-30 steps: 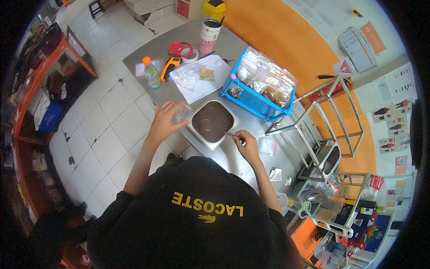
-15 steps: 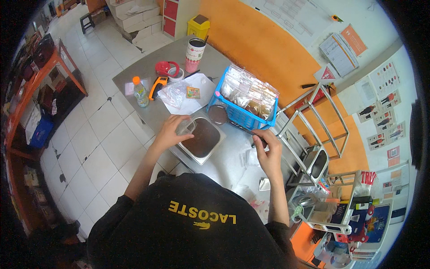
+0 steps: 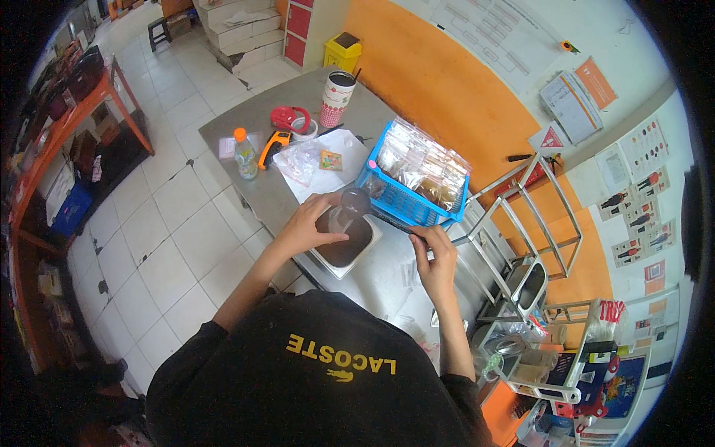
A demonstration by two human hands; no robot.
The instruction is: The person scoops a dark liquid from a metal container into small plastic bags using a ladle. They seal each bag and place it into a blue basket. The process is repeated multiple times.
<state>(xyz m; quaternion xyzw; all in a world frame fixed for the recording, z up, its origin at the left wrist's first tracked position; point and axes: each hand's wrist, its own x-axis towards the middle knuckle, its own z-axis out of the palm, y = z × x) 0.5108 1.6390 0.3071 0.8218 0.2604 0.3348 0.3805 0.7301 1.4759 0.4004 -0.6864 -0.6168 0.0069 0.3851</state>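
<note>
My left hand (image 3: 307,226) pinches a small clear plastic bag (image 3: 341,219) over a metal pan (image 3: 339,271) of brown sauce (image 3: 350,249). In my right hand (image 3: 438,257) is the dark handle of a ladle (image 3: 356,201), held from its end. The round bowl of the ladle is at the mouth of the bag, just beyond my left fingers. Whether bowl and bag touch, I cannot tell. My left hand covers part of the pan.
Right behind the ladle stands a blue basket (image 3: 406,203) of filled clear bags. Farther left are a white sheet (image 3: 339,149), an orange-capped bottle (image 3: 245,155), red tape (image 3: 289,118) and a patterned tumbler (image 3: 337,99). A metal rack (image 3: 514,212) rises at the right.
The ladle bowl has come from beside the basket to the bag's mouth, over the pan. My right hand has shifted left with it. The whole view has shifted slightly.
</note>
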